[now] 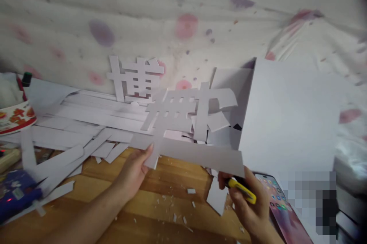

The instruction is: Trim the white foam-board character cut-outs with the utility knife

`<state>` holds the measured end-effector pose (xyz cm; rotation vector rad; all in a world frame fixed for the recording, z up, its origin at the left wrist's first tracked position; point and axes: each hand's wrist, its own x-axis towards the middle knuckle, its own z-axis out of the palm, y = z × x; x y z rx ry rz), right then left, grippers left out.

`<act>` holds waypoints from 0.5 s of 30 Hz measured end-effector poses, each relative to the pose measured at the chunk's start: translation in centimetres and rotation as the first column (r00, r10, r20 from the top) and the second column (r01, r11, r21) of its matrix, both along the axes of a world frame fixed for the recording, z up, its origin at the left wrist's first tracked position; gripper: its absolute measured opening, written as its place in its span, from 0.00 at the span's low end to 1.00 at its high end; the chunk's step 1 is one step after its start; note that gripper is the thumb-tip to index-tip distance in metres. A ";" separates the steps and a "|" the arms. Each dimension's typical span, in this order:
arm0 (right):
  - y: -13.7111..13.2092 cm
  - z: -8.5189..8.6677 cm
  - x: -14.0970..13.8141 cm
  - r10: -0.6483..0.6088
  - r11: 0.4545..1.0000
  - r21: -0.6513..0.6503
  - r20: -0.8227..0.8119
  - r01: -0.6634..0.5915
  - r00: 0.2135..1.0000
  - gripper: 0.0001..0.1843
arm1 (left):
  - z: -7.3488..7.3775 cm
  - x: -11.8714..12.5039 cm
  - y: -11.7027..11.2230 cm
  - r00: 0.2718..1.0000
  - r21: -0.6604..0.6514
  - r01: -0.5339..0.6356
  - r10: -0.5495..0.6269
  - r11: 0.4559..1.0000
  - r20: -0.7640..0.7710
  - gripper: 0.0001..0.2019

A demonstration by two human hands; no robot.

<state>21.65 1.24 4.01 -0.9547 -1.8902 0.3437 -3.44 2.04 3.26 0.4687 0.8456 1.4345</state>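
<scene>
While the cutout (186, 151) is held up over the table (137, 232), its lower left end is pinched in the left hand (137, 164), with the thumb laid on top and the fingers tucked underneath. By the right hand (252, 198) a yellow cutter (243, 190) is gripped, the fingers curled closed around it just beside the right end of the cutout's long bar; whether the bar is touched there cannot be told. Beneath, the wood is strewn with scraps (191, 191). Behind, a second cutout (116, 79) is stood upright near the spotted cloth (149, 18). On the left, strips (86, 112) are heaped across one another, with a tub (17, 118) set near them and a blue item (20, 194) placed nearer the front. On the right, a white board (289, 118) is propped up, and a lit phone (286, 213) is laid near the right hand.
</scene>
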 end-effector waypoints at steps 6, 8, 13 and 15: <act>1.5 1.1 -0.1 -0.227 0.957 -0.168 0.068 0.236 0.971 0.14 | 1.3 -3.6 1.5 0.874 0.074 -0.356 0.360 0.932 -0.327 0.16; 1.8 1.0 -0.7 -0.229 0.957 -0.146 0.150 0.251 0.962 0.14 | 1.8 -4.2 1.6 0.846 0.124 -0.371 0.390 0.920 -0.363 0.15; 1.7 0.0 -2.5 -0.168 0.962 -0.114 0.462 0.247 0.871 0.27 | 2.7 -4.3 1.2 0.864 0.159 -0.273 0.314 0.949 -0.392 0.16; 1.5 -0.4 -3.1 -0.123 0.961 -0.146 0.532 0.234 0.838 0.27 | 2.9 -4.0 0.8 0.865 0.152 -0.230 0.274 0.961 -0.420 0.17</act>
